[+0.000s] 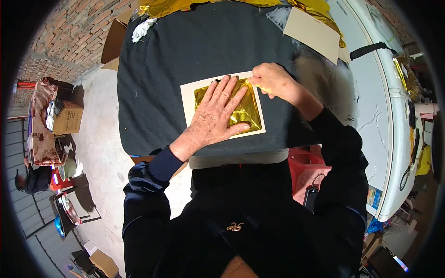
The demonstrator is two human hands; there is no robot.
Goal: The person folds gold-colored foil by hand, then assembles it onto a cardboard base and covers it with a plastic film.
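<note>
A square of shiny gold foil (249, 110) lies on a cream board (187, 96), near the front of a table covered with dark cloth (153, 106). Flat on the foil rests my left hand (213, 109), fingers apart and pointing away from me, thumb stretched to the right. My right hand (274, 82) is closed at the foil's far right corner, its thumb and curled forefinger pinching the foil edge. The left palm hides part of the foil.
More gold foil (185, 5) lies along the table's far edge. A crumpled white cloth (143, 30) sits back left, a cream board (313, 34) back right. A white appliance (371, 116) borders the right side. Another person (34, 180) is far left, beyond a cardboard box (68, 118).
</note>
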